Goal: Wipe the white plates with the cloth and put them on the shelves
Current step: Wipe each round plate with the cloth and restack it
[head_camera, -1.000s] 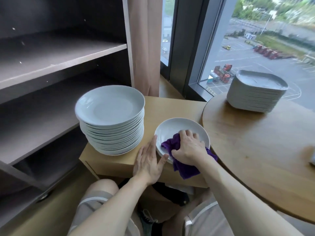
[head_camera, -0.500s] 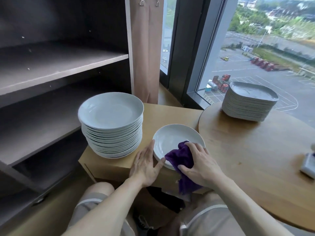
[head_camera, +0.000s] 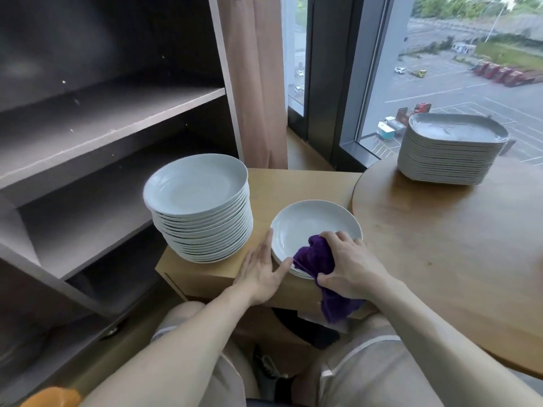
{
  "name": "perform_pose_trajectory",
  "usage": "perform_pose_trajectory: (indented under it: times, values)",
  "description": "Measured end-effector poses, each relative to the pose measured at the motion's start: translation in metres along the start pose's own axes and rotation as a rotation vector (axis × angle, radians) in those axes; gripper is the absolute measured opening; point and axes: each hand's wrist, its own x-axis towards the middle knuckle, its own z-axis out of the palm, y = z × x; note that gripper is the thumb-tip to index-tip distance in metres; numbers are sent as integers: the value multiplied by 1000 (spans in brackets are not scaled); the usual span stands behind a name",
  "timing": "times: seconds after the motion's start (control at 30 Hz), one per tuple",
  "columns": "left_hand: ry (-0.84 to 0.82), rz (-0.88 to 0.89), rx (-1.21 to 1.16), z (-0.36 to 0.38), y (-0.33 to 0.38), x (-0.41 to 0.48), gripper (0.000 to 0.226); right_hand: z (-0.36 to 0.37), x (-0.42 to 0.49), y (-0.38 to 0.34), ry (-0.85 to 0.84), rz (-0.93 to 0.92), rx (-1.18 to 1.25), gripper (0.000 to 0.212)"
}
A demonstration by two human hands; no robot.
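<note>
A white round plate (head_camera: 311, 226) lies on top of a short pile on the low wooden cabinet (head_camera: 293, 183). My right hand (head_camera: 351, 264) grips a purple cloth (head_camera: 316, 258) and holds it against the plate's near rim; the cloth's tail hangs over the cabinet edge. My left hand (head_camera: 261, 270) lies flat with straight fingers against the plate's left rim, thumb touching the edge. A tall stack of white round plates (head_camera: 199, 207) stands to the left. The dark shelves (head_camera: 111, 113) at the left hold nothing.
A stack of squarish white plates (head_camera: 449, 149) sits at the back of the round wooden table (head_camera: 455, 245) on the right. A curtain (head_camera: 258, 83) and a large window lie behind the cabinet. My knees are below the cabinet's front edge.
My right hand has drawn the cloth from the middle of the plate to its near right rim. My left hand stays against the left rim. The camera has shifted slightly.
</note>
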Motion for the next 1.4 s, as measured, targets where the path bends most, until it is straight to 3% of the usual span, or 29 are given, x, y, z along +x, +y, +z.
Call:
perform_pose_trajectory:
  times: [0.1, 0.17, 0.23, 0.3, 0.43, 0.57, 0.73, 1.07, 1.23, 1.4]
  values:
    - [39, -30, -27, -4, 7, -3, 89, -3, 0, 0, 28, 4, 52, 68]
    - [178, -76, -64, -4, 15, -7, 88, -4, 1, 1, 70, 5, 57, 64]
    - [339, -55, -88, -5, 26, -12, 77, -6, 2, 1, 126, 10, 51, 62]
    - [391, 55, -82, -10, 36, -15, 58, -8, 3, 2, 185, 26, 63, 63]
    - [175, 290, 139, -19, 45, -22, 41, -14, 5, 6, 275, 72, 144, 67]
    - [-5, 306, 395, -26, 52, -15, 45, -15, 4, 14, 272, 90, 171, 68]
    - [-80, 371, 771, -37, 67, -6, 41, -12, 6, 15, 230, 84, 134, 66]
    - [-110, 481, 1025, -44, 77, -13, 17, -11, 6, 17, 204, 80, 155, 68]
    - [-57, 604, 1053, -59, 75, -14, 23, -13, 7, 16, 241, 84, 172, 67]
    - [20, 592, 954, -83, 70, -16, 32, -12, 7, 12, 304, 93, 179, 69]
